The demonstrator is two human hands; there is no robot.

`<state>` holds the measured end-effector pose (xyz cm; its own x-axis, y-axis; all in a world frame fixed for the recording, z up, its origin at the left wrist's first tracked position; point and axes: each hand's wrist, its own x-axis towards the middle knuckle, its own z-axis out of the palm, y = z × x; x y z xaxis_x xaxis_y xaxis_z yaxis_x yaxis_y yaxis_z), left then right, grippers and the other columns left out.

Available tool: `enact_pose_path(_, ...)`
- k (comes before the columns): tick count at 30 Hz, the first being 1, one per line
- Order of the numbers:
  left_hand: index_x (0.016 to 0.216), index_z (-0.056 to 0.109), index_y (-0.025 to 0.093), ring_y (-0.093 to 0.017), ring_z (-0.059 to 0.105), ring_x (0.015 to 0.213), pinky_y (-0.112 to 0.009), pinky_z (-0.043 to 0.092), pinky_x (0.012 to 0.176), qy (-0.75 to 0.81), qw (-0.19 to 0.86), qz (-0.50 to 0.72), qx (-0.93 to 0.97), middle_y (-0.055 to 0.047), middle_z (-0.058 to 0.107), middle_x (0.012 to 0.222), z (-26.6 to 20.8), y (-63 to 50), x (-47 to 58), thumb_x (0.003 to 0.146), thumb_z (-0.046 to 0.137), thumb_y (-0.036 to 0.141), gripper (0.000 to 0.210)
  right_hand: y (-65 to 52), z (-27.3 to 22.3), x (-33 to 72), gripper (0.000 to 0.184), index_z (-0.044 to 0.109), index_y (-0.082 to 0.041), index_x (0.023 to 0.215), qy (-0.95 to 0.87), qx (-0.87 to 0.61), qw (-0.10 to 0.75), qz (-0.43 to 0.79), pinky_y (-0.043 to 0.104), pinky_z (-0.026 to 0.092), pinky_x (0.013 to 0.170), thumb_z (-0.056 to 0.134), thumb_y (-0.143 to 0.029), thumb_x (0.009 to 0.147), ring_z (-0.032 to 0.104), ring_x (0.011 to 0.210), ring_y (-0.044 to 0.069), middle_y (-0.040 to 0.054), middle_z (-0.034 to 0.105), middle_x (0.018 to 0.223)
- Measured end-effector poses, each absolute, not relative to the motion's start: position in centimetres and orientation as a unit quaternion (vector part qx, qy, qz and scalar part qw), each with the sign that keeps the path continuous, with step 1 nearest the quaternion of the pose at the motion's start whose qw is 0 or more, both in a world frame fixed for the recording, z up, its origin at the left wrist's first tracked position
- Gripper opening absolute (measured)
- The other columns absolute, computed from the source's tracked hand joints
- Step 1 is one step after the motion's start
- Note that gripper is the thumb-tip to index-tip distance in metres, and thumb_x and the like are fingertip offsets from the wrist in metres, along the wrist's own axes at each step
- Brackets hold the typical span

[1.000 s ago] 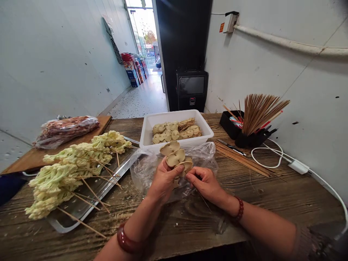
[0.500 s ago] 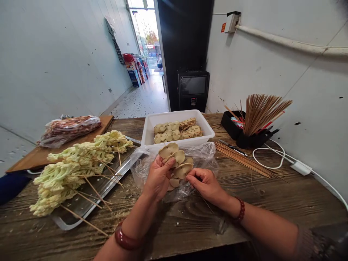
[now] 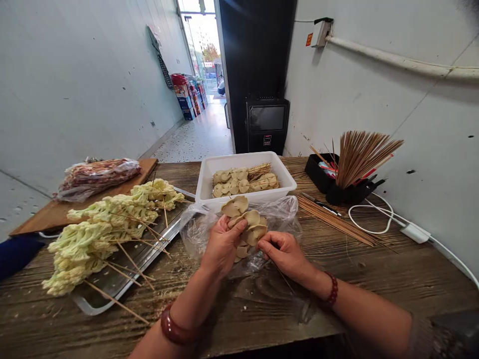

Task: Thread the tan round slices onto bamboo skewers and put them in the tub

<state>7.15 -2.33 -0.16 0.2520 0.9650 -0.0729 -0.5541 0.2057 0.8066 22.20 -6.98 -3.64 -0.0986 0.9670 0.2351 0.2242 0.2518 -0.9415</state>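
Observation:
My left hand (image 3: 223,245) is closed around several round, thin tan food slices (image 3: 253,218) with curled edges, its thumb pressed on top. Just to the right, my right hand (image 3: 283,252) pinches a thin bamboo skewer (image 3: 286,279), whose tail slants down toward the table edge. Its fingertips meet the lowest slice, and the skewer's tip is hidden there. Beneath both hands, an open clear plastic bag (image 3: 194,234) lies spread, with more slices (image 3: 241,252) partly showing. Behind it, a white plastic tub (image 3: 209,199) contains skewered tan slices (image 3: 234,187) in rows.
Skewered cauliflower (image 3: 86,244) lies on a metal tray (image 3: 93,304) at left. Behind that, a cutting board (image 3: 35,224) bears bagged meat (image 3: 97,177). On the right are loose skewers (image 3: 337,222), a black holder (image 3: 339,194) full of skewers, and a white cable (image 3: 368,229).
The hands stay close together over the bag, and the held slices have shifted slightly. The whole view has moved a little.

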Motion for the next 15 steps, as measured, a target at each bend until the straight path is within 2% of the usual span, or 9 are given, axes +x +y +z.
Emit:
enact_pose_path(5, 0.097, 0.066, 0.014, -0.016, 0.07, 0.075, -0.024, 0.056, 0.066, 0.311, 0.715, 0.527, 0.338, -0.005, 0.075, 0.091, -0.2, -2.1, 6.8, 0.065, 0.084, 0.02, 0.037, -7.0, -3.7, 22.2, 0.029, 0.062, -0.016, 0.064, -0.631, -0.48, 0.47, 0.388, 0.022, 0.038, 0.053, 0.057, -0.031, 0.089, 0.05, 0.052, 0.011, -0.0014, 0.058, 0.055)
enact_pose_path(10, 0.098, 0.067, 0.015, -0.015, 0.069, 0.074, -0.024, 0.056, 0.068, 0.323, 0.686, 0.574, 0.309, -0.004, 0.074, 0.091, -0.2, -1.2, 5.7, 0.065, 0.084, 0.022, 0.038, -7.2, -3.6, 22.0, 0.029, 0.058, -0.017, 0.061, -0.637, -0.466, 0.465, 0.4, 0.021, 0.038, 0.052, 0.056, -0.029, 0.087, 0.051, 0.051, 0.01, -0.0016, 0.057, 0.054)
enact_pose_path(15, 0.086, 0.071, 0.014, -0.015, 0.068, 0.07, -0.024, 0.055, 0.065, 0.334, 0.68, 0.572, 0.314, -0.004, 0.075, 0.082, 0.0, -0.7, 5.0, 0.062, 0.085, 0.024, 0.03, -7.2, -3.7, 21.8, 0.028, 0.057, -0.017, 0.061, -0.639, -0.464, 0.451, 0.416, 0.021, 0.037, 0.052, 0.055, -0.029, 0.086, 0.05, 0.051, 0.01, -0.0015, 0.056, 0.054)
